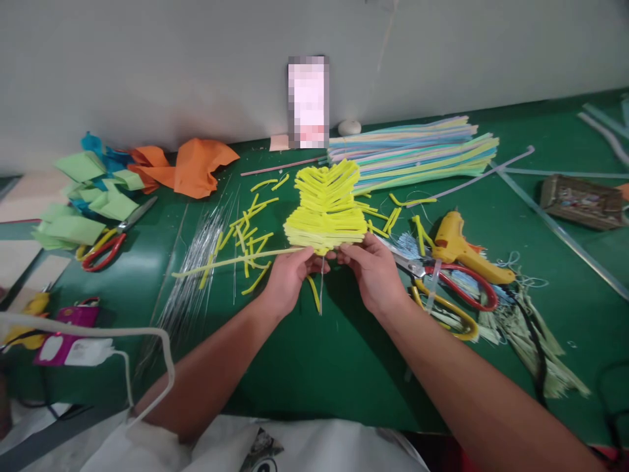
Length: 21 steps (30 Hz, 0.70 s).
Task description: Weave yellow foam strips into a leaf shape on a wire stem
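Between my hands is a leaf-like piece made of bright yellow pipe cleaners (327, 196), set in rows along a central wire (322, 288) that hangs below it. My left hand (289, 275) pinches its lower left edge, where one long pale-yellow pipe cleaner (226, 262) sticks out to the left. At the lower right edge, my right hand (371, 269) pinches the piece with thumb and fingers. Short yellow offcuts (250, 236) lie to the left, near a bundle of thin wires (191, 262). Large scissors (457, 282) with red and yellow handles rest beside my right forearm.
A yellow glue gun (455, 246) and pale tassels (535, 341) lie on the right. Bundled pastel pipe cleaners (422, 157) and an upright phone (308, 101) are at the back. Left are orange paper (201, 167), green paper (78, 229), more scissors (115, 239) and a white cable (162, 347).
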Available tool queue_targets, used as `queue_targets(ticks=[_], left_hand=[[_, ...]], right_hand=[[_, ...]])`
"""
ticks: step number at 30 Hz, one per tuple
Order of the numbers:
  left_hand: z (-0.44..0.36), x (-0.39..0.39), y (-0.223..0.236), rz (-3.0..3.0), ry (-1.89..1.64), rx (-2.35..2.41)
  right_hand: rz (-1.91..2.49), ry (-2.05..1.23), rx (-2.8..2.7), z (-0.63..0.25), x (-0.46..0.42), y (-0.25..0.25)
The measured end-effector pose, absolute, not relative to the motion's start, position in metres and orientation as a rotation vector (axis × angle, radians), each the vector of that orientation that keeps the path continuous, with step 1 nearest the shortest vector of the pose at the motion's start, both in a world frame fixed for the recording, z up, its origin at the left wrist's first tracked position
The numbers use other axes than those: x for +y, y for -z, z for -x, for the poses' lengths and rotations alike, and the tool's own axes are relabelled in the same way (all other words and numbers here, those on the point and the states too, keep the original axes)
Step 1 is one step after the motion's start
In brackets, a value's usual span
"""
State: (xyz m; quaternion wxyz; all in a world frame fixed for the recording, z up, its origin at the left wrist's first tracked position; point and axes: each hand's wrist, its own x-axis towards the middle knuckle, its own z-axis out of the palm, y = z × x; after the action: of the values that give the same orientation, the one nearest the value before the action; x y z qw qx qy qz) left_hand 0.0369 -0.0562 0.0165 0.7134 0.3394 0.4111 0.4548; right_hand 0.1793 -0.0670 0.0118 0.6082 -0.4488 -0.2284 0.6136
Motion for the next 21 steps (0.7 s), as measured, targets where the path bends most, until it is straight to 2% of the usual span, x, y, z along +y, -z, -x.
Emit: queue_targets(ticks=[21], left_hand=[[-0.0334, -0.0481, -0.0130, -0.524, -0.916, 0.854]], right_hand=[[1.028, -1.457, -0.524, -0.1804, -0.0649, -0.0080]])
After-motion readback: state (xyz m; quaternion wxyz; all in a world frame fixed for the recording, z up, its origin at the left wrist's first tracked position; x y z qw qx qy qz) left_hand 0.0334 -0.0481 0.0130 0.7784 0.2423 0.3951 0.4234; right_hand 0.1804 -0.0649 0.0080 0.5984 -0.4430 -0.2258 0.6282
